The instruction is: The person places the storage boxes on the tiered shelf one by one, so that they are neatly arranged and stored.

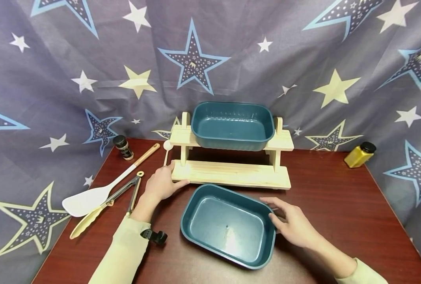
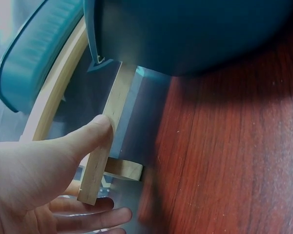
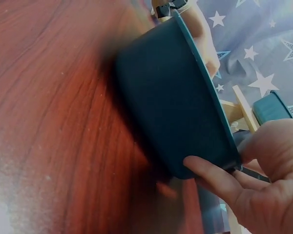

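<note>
A two-tier wooden rack [image 1: 231, 173] stands at the back of the table, with a dark teal rectangular bin [image 1: 231, 130] on its upper shelf. My left hand [image 1: 161, 183] grips the left end of the lower shelf. In the left wrist view the thumb lies on the shelf board [image 2: 105, 141], with the other fingers on its far side. A second teal bin [image 1: 228, 228] is in front of the rack, at an angle. By its right end, my right hand [image 1: 292, 223] holds it, thumb on the outer wall [image 3: 176, 107]. Whether its base touches the table cannot be told.
On the left lie a white spatula [image 1: 90, 199], tongs [image 1: 107, 203] and a small white spoon [image 1: 167, 146], near a black-capped spice jar [image 1: 123, 148]. A yellow jar [image 1: 360, 154] stands at the far right. A star-patterned curtain [image 1: 253, 75] hangs behind the table.
</note>
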`<state>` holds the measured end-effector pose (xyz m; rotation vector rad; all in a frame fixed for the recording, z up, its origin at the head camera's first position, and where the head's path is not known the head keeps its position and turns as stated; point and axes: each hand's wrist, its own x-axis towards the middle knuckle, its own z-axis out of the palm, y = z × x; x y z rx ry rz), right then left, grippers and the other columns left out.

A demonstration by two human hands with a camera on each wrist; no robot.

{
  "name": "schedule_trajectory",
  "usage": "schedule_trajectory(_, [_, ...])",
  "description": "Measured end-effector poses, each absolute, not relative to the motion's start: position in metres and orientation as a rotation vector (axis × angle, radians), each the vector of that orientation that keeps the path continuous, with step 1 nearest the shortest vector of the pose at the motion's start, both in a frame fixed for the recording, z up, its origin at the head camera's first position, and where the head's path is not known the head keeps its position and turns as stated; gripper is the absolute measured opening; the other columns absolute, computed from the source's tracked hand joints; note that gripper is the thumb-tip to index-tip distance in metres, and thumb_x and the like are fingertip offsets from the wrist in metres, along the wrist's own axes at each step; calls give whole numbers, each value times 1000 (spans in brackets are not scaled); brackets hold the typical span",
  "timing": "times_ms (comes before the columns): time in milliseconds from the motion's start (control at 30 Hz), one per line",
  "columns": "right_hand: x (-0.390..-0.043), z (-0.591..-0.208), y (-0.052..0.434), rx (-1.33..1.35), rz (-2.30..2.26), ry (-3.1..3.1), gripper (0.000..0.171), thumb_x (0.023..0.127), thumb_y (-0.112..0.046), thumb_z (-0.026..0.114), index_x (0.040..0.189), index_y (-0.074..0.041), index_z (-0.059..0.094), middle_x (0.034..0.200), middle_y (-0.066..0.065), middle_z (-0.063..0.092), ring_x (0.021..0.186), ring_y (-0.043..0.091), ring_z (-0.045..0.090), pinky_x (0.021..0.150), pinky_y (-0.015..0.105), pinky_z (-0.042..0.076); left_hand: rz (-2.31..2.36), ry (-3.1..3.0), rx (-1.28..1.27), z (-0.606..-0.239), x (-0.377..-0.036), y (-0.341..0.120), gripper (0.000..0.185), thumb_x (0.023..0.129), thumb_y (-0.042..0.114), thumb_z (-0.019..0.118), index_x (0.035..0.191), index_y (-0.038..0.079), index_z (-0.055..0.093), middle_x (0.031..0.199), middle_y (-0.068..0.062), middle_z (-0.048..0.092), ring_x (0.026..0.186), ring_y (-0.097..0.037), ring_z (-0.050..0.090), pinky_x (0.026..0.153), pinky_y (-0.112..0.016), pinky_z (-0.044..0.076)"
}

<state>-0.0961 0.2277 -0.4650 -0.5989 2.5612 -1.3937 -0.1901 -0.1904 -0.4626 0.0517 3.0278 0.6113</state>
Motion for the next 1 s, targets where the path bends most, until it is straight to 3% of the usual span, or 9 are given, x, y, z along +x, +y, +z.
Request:
schedule_trajectory(400, [-109,-442,235,-570,-1345,2519,47,101,5,61,143,-15,67,137,26,68,97,19,79,57,28,62,597,3030,58,-463,-190,-192,102,89,63,78,161,0,43,147,-29,62,120,-49,68,91,-62,57])
schedule_trajectory(633, [-125,-418,244,-519,-1277,2649,46,101,3,63,142,-16,69,135,24,70,71,7,74,55,33,62,579,3042,51,-463,-190,-191,103,88,65,77,162,1,42,146,-29,63,121,-50,68,92,-62,56])
schedule_trajectory(900, [-154,-405,250,-491,-1271,2737,44,99,4,63,141,-10,69,134,25,71,65,10,76,55,33,62,588,3055,64,-463,-190,-191,102,88,64,78,161,2,44,141,-29,66,118,-48,70,90,-62,56])
schedule_trajectory(1000, [-165,-406,249,-453,-1332,2692,44,100,3,61,142,-8,68,130,27,72,72,14,79,58,36,64,590,3046,58,-463,-190,-191,103,88,65,78,161,2,44,142,-29,65,119,-49,69,91,-62,56])
